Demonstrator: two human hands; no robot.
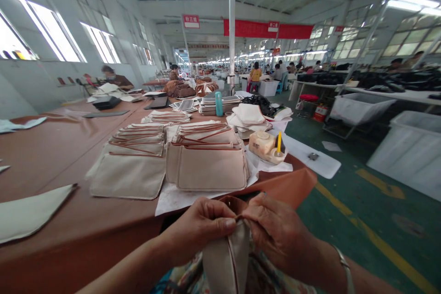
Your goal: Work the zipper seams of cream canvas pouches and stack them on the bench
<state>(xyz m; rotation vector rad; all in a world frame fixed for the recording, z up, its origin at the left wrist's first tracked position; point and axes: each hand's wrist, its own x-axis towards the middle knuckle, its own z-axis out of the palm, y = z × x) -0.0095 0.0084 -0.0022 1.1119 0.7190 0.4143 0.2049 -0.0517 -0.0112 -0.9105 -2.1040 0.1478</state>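
Low in the view, my left hand (pixel 203 224) pinches the top edge of a beige piece with brown trim (pixel 223 264) between thumb and fingers. My right hand (pixel 275 225) is closed on the same edge, its fingers bent and close to the left thumb. The beige piece hangs down between both hands over my lap. A brown strip or flap (pixel 234 203) shows just behind the fingertips. Beyond the hands, stacks of beige panels with brown edging (pixel 212 168) stand on the table, with another stack (pixel 129 175) to their left.
A brown-covered table (pixel 69 161) spreads ahead and left. A stained container (pixel 263 144) with a yellow-handled tool (pixel 279 144) sits right of the stacks; a turquoise bottle (pixel 218 104) stands behind. A person (pixel 119 80) works at the far left. White bins (pixel 409 151) stand at right.
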